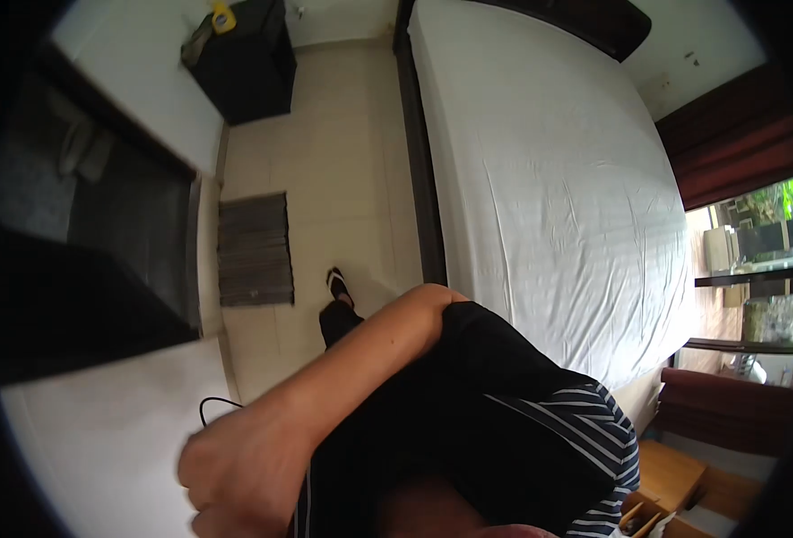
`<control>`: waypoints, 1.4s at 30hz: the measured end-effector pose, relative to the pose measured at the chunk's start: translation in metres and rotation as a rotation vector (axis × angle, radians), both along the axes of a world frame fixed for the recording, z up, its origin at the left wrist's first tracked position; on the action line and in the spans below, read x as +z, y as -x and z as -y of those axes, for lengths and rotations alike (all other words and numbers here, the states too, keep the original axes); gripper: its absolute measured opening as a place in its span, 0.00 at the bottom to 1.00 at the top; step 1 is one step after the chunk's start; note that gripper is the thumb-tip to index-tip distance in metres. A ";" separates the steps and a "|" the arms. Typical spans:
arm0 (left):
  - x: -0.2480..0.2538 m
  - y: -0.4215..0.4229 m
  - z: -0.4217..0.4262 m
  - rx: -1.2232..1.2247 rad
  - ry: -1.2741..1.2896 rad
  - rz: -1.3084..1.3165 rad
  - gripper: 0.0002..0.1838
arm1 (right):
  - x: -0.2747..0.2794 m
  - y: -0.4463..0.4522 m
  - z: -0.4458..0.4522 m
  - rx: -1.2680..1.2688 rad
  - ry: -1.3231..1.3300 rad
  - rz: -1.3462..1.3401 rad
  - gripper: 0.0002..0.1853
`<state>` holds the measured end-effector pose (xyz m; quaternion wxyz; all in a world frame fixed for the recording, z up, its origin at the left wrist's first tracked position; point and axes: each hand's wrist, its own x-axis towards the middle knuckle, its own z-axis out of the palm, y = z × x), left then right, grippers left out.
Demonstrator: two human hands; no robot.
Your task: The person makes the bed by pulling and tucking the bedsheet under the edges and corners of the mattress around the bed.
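Note:
My right hand (239, 471) is at the lower left, at the end of a bare forearm (351, 368) that crosses in front of my body from the bent elbow. Its fingers are curled closed, and what they hold, if anything, is hidden. A thin black cable (210, 401) loops out just behind the wrist, against the white wall; whether the hand grips it I cannot tell. My left hand cannot be made out. Blurred skin shows at the bottom edge. Below the arm are dark clothing and a striped black-and-white sleeve (607, 439).
A bed (549, 179) with a white sheet stands along the right. On the tiled floor (351, 152) lie a grey mat (255, 251) and my foot in a black shoe (337, 284). A dark cabinet (248, 72) bears a yellow bottle (222, 16). A dark doorway (136, 206) opens at left.

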<state>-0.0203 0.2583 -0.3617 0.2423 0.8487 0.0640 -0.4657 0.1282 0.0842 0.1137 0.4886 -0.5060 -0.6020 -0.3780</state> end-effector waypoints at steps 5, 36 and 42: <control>-0.006 -0.177 0.009 -0.121 -0.021 0.032 0.15 | -0.059 -0.133 0.049 -0.045 0.425 -0.377 0.15; 0.027 -0.914 0.619 -0.926 0.176 0.259 0.16 | -0.409 -0.452 0.729 -1.486 0.509 -2.521 0.28; 0.046 -0.954 0.780 -1.215 0.281 0.275 0.24 | -0.445 -0.470 0.706 -1.585 0.118 -2.717 0.35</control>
